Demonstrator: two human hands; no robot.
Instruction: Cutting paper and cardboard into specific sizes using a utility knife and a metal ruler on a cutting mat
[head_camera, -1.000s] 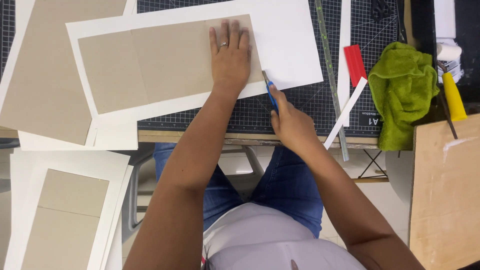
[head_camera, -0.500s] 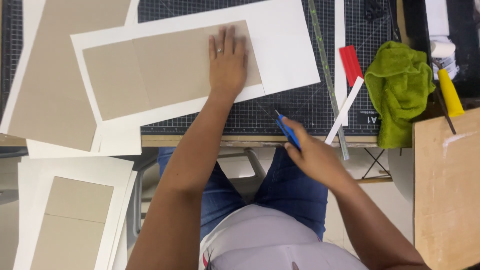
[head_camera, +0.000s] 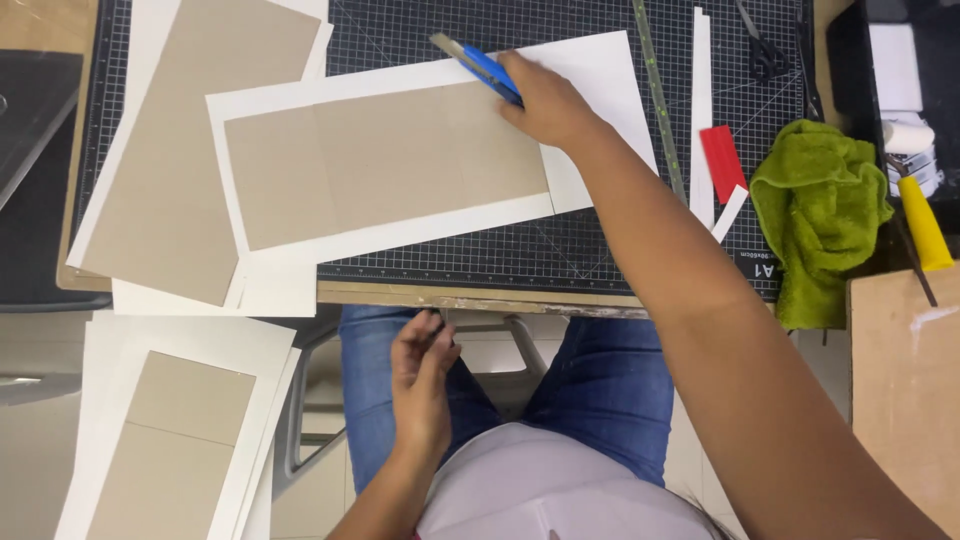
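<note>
My right hand (head_camera: 545, 100) grips a blue utility knife (head_camera: 478, 66) whose blade end points up-left over the top edge of a white sheet (head_camera: 600, 75). Grey-brown cardboard panels (head_camera: 385, 160) lie glued on that sheet, which rests on a black gridded cutting mat (head_camera: 560, 250). My left hand (head_camera: 422, 375) hangs below the table edge, above my lap in blue jeans, fingers loosely curled, holding nothing that I can see.
A metal ruler (head_camera: 660, 100) and white paper strips (head_camera: 702, 110) lie right of the sheet, with a red piece (head_camera: 722, 163) and a green towel (head_camera: 820, 215). A yellow-handled tool (head_camera: 922, 222) sits far right. More cardboard-on-paper pieces (head_camera: 190, 150) lie at left and lower left (head_camera: 170, 450).
My left hand has lifted off the cardboard and dropped below the table edge. My right hand has carried the knife from the table's front edge up to the sheet's top edge.
</note>
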